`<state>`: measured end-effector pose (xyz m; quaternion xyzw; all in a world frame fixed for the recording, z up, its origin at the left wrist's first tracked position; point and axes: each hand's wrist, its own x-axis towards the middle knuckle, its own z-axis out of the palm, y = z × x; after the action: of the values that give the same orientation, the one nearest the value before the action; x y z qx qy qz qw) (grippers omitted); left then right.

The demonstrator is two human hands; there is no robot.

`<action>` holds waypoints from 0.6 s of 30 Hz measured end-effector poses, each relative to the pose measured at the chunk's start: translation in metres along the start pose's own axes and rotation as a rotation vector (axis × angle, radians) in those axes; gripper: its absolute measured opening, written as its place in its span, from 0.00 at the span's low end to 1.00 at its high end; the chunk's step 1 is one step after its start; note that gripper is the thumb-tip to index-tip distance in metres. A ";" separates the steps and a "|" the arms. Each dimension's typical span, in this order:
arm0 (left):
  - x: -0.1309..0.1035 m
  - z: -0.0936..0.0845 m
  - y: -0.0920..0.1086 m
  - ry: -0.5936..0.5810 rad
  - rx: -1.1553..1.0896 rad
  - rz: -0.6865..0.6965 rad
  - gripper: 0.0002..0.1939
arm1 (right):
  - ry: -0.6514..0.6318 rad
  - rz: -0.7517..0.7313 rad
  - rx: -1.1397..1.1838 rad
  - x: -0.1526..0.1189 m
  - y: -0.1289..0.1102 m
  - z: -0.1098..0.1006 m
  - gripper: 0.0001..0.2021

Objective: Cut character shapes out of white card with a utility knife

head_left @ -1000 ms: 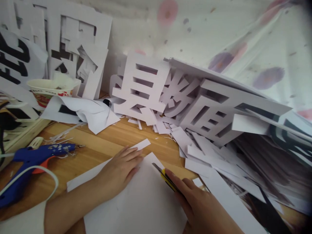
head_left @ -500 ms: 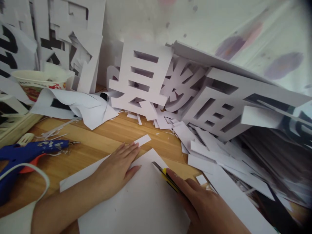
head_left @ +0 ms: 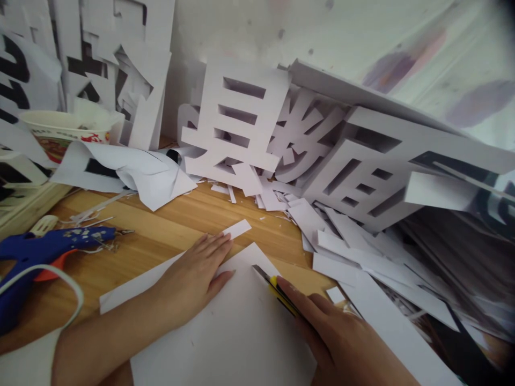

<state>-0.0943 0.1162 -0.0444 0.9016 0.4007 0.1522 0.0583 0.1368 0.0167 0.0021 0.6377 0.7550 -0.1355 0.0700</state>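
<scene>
My left hand [head_left: 197,279] lies flat with its fingers stretched out, pressing on a narrow white strip [head_left: 238,229] and the edge of a white sheet [head_left: 241,327]. The strip's far end sticks out past my fingertips. My right hand [head_left: 322,327] is wrapped round a yellow and black utility knife [head_left: 281,296]. The knife's blade points up and left, over the sheet near its far corner. Whether the blade touches the sheet I cannot tell.
A blue glue gun [head_left: 52,247] lies at the left, its white cord looping near my left forearm. Behind stand a paper bowl [head_left: 66,131] and large white cut-out characters [head_left: 237,120]. White offcuts [head_left: 362,268] pile up at the right on the wooden table [head_left: 169,214].
The view has shifted slightly. Both hands, the knife and the white sheet keep nearly the same places relative to each other.
</scene>
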 end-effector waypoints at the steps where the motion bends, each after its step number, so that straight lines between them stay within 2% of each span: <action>1: 0.000 0.000 0.000 0.003 0.002 -0.001 0.26 | 0.005 -0.004 0.001 0.000 0.000 0.001 0.43; 6: 0.000 0.001 0.000 0.008 0.001 -0.001 0.26 | 0.008 -0.001 -0.010 0.001 -0.002 0.001 0.45; 12: -0.002 0.003 0.000 0.027 -0.014 -0.006 0.25 | -0.045 0.034 0.006 0.002 -0.005 -0.005 0.46; 18: -0.002 0.003 0.002 0.016 -0.025 -0.022 0.25 | -0.033 0.031 -0.007 0.003 -0.004 0.000 0.49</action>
<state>-0.0934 0.1134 -0.0471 0.8950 0.4092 0.1640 0.0678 0.1326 0.0185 0.0017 0.6468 0.7443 -0.1420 0.0867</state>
